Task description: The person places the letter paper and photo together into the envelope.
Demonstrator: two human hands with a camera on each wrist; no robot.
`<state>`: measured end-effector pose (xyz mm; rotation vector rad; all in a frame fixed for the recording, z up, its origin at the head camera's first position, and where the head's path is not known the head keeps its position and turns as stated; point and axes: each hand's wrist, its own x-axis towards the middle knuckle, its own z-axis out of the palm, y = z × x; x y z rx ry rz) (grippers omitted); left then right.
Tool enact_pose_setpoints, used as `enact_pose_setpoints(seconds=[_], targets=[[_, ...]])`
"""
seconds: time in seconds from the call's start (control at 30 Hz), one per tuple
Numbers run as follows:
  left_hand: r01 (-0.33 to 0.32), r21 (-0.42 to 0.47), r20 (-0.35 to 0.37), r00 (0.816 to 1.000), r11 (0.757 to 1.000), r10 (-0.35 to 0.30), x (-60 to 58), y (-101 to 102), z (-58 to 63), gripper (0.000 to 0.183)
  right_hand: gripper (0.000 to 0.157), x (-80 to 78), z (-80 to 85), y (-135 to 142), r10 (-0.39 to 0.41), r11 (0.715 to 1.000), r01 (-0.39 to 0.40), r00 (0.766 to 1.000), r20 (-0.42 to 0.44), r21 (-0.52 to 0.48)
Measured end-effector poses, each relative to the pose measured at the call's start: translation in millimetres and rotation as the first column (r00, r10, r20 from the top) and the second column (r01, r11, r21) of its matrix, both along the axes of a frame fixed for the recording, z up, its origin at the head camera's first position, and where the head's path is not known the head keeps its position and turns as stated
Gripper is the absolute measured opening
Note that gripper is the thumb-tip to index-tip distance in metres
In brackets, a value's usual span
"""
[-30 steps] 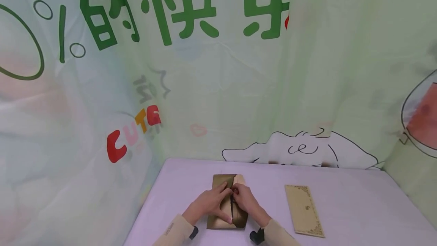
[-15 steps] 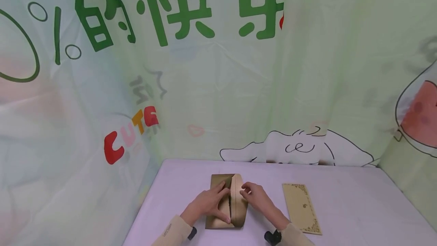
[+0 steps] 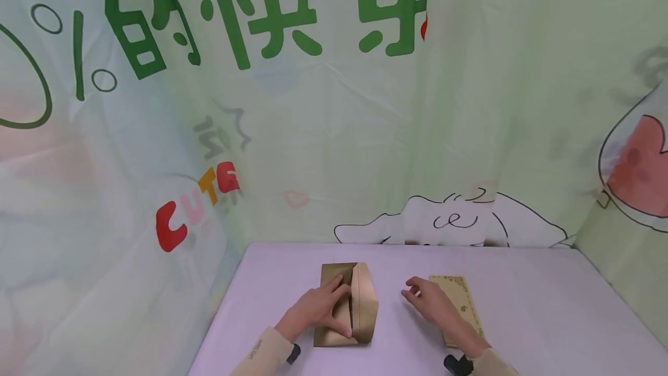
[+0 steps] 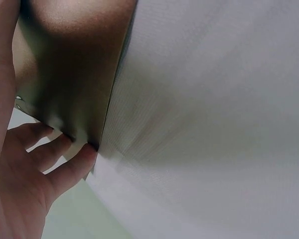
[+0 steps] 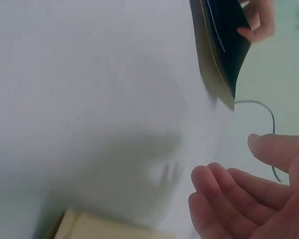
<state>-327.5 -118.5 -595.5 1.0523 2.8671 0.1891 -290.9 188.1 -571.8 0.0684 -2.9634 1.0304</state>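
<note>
A shiny gold-brown envelope [image 3: 334, 338] lies on the table left of centre, its right-hand flap [image 3: 365, 306] raised and a dark opening along the flap. My left hand [image 3: 320, 309] rests on the envelope with thumb and fingers spread; in the left wrist view its fingertips touch the edge of the glossy envelope [image 4: 79, 84]. To the right, my right hand [image 3: 430, 300] is above the table with nothing in it, fingers loosely bent. It overlaps a tan card [image 3: 459, 292] with an ornate printed border, partly hidden by that hand and forearm. In the right wrist view the thumb and fingers stand apart.
A pale lilac cloth covers the table [image 3: 292, 254]. Behind it hangs a printed curtain [image 3: 334, 132] with green characters and a cartoon outline. Another curtain side [image 3: 130, 202] closes off the left. Dark straps sit on both wrists.
My right hand has let go of the envelope's flap and moved right to the card. The flap now stands raised. My left hand has stayed on the envelope. The head view has shifted slightly.
</note>
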Motion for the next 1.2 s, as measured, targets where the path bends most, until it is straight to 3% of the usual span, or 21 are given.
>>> enact_pose_setpoints(seconds=[0.2,0.4,0.53,0.67,0.9,1.2], targets=[[0.002,-0.007,-0.01,1.0,1.0,-0.002,-2.3,1.5,-3.8,0.102,0.033,5.5,0.7,30.7,-0.011,0.999,0.012,1.0,-0.018,0.036],[0.012,-0.009,0.005,1.0,1.0,-0.012,-1.7,2.5,-4.4,0.102,0.037,17.4,-2.0,57.0,-0.038,0.986,0.048,0.997,-0.067,0.158],[0.013,-0.004,0.0,1.0,1.0,-0.013,-0.4,1.6,-3.5,0.102,0.049,26.9,-2.9,69.5,-0.093,0.957,0.116,0.991,-0.096,0.264],[0.004,0.001,-0.016,1.0,1.0,-0.004,-0.5,1.3,-3.6,0.102,0.068,33.3,-4.9,79.1,-0.154,0.932,0.159,0.987,-0.042,0.325],[0.011,0.005,-0.018,1.0,1.0,-0.011,-1.9,-0.6,-4.0,0.102,0.091,33.2,-16.5,85.4,-0.183,0.947,0.157,0.981,0.07,0.28],[0.02,0.026,-0.024,1.0,0.999,-0.019,-2.5,-1.4,-6.2,0.101,0.099,30.8,-26.4,89.6,-0.176,0.946,0.16,0.984,0.035,0.283]])
